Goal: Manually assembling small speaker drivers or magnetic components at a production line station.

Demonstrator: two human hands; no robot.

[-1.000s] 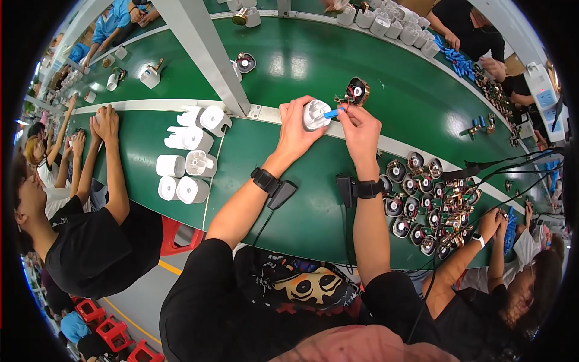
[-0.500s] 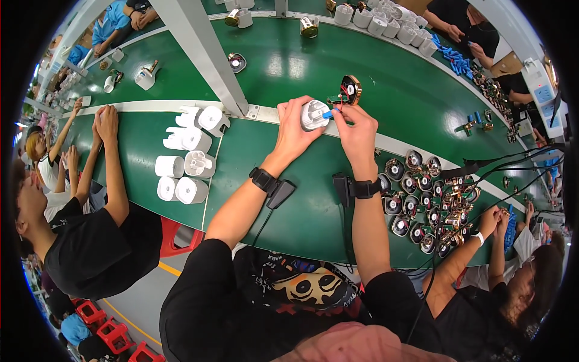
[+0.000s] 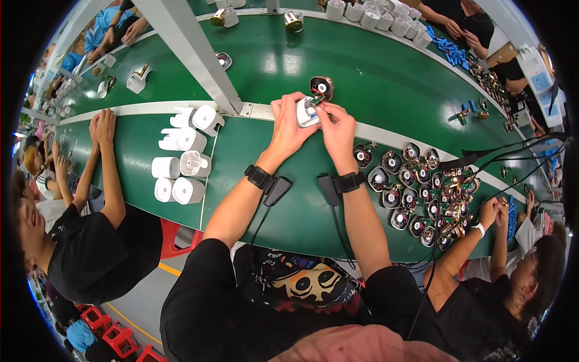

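Note:
My left hand (image 3: 286, 127) is wrapped around a white plastic housing (image 3: 304, 117), its open end turned toward my right hand. Inside that opening a bit of the blue cylindrical battery (image 3: 312, 113) shows. The fingers of my right hand (image 3: 339, 130) are closed at the housing's mouth, pinching a small circuit board (image 3: 316, 101); the fingertips partly hide it. Just beyond the fingers, a round speaker unit (image 3: 322, 87) with a dark face and gold-coloured rim hangs together with the board.
Several white housings (image 3: 189, 190) stand left of my arms. Many speaker units with boards (image 3: 409, 198) crowd the bench at right. A metal post (image 3: 187, 51) rises beyond my left hand. Black cables (image 3: 512, 154) cross at right. Co-workers sit on both sides; blue batteries (image 3: 449, 49) lie far right.
The blue battery has gone from my right fingertips into the housing. My right hand has moved left against the housing, bringing the board and speaker unit up to its opening.

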